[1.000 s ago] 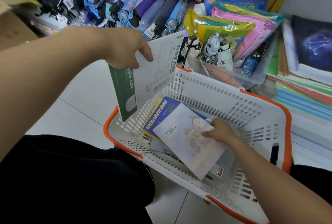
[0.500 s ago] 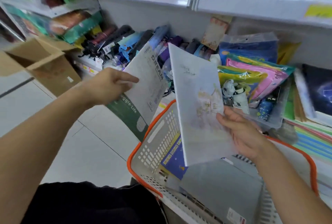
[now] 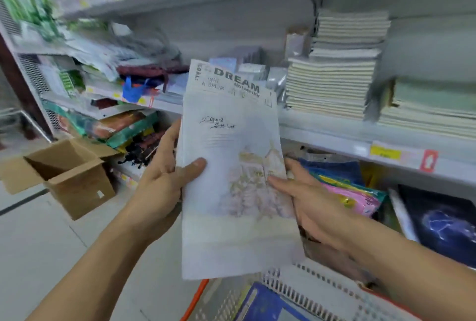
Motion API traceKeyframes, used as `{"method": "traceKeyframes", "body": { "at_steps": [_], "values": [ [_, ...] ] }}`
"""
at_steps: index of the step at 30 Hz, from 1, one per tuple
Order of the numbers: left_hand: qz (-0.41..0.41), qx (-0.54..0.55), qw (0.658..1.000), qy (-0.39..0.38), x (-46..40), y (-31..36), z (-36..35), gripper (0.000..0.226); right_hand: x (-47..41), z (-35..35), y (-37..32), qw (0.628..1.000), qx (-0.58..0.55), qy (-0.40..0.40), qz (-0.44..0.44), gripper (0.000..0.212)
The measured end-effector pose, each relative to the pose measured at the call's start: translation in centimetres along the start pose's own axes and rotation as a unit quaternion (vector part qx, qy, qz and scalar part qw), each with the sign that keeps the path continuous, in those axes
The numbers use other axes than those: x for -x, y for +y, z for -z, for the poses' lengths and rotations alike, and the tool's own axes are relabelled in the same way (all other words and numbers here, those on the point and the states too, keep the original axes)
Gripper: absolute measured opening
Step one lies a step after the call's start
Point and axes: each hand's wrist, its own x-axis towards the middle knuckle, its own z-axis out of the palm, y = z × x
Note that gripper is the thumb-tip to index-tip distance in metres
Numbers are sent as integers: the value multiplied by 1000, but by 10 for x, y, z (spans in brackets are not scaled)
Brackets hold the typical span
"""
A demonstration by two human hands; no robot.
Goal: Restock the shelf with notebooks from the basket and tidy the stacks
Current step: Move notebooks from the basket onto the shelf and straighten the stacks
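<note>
Pale notebook now against DREAM notebook, both hands gripping.

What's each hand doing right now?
Left hand: grips the stacked notebooks, thumb on the front cover.
Right hand: holds the same notebooks at their right edge, fingers on the cover.

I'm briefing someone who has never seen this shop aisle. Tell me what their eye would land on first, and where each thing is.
First, the pale illustrated notebook held upright at centre, the left hand gripping its left edge and the right hand its right edge, with a DREAM notebook peeking out behind its top. Next, the tall notebook stacks on the shelf upper right. Then the open cardboard box on the floor at left.
</note>
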Motion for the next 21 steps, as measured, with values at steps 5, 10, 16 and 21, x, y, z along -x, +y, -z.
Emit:
{"method": "traceKeyframes", "body": {
  "at_steps": [5,10,16,21],
  "values": [
    [-64,53,994,-70,-50,18,-94,63,37,63,-76,995,-27,49,88,44],
    [-47,-108,985,-128,-109,22,-199,43,65,130,-122,929,7,266,259,31],
    [109,-80,972,-193,-142,-5,-289,27,85,217,-174,924,25,363,119,26],
    [189,-44,976,-101,-165,-32,-322,21,83,243,-183,936,71,336,80,93]
  ]
}}
